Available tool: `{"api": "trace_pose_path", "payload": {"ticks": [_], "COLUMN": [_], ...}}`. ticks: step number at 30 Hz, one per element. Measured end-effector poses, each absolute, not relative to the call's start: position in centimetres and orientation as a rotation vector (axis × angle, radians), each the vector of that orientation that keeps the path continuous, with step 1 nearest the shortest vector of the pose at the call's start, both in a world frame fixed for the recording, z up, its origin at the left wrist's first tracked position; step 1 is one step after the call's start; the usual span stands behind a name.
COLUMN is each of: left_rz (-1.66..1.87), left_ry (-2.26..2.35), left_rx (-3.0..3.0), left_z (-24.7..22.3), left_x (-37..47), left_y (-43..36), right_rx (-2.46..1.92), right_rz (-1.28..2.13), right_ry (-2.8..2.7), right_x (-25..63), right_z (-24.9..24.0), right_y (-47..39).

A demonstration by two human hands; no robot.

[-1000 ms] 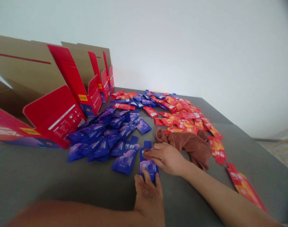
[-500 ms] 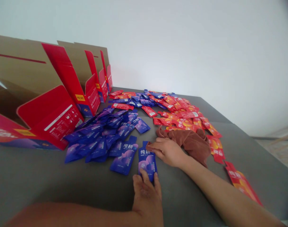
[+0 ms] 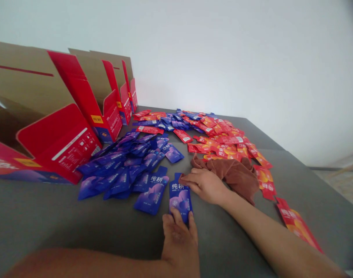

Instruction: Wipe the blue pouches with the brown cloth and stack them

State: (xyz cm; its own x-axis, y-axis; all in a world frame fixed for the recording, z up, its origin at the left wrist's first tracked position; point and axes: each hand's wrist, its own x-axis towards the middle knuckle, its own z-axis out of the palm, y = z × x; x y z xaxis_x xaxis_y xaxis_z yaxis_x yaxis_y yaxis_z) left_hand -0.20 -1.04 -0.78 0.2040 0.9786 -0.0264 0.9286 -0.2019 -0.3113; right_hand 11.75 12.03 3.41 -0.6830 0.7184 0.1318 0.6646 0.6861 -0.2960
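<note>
A flat blue pouch (image 3: 180, 197) with white print and a purple fruit picture lies on the grey table in front of me. My left hand (image 3: 179, 235) holds its lower end, fingers on the face and thumb at the right edge. A brown cloth (image 3: 237, 175) is pinched in my right hand (image 3: 207, 185); a corner of it touches the pouch's upper right part. The rest of the cloth lies bunched to the right of that hand. Just left of the held pouch lies another blue pouch (image 3: 153, 193), beside a heap of blue pouches (image 3: 121, 166).
Open red cardboard boxes (image 3: 60, 143) with brown insides stand along the left. At the back lies a mixed pile of blue and red pouches. Red-orange pouches (image 3: 228, 150) spread down the right side, with a single red pouch (image 3: 298, 224) near the table's right edge.
</note>
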Motion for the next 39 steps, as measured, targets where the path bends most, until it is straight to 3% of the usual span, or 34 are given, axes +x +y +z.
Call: {"api": "trace_pose_path", "payload": {"ticks": [11, 20, 29, 39], "left_rz": [0.237, 0.210, 0.200, 0.288], "left_ry": [-1.860, -1.780, -1.871, -1.713], "left_rx": [-2.255, -2.289, -2.307, -2.254], "left_z": [-0.9, 0.0, -0.6, 0.7], "left_x": [-0.1, -0.7, -0.4, -0.8], "left_y": [-1.1, -1.3, -1.1, -1.3], "right_rx": [-0.854, -1.226, -0.832, -1.159], "right_rz": [0.350, 0.246, 0.401, 0.271], "right_ry": [-2.815, -2.697, -2.811, -2.698], "right_x": [9.0, 12.0, 9.3, 11.7], "right_z": [4.3, 3.7, 4.2, 3.8], "right_y": [8.4, 12.1, 8.5, 11.7]}}
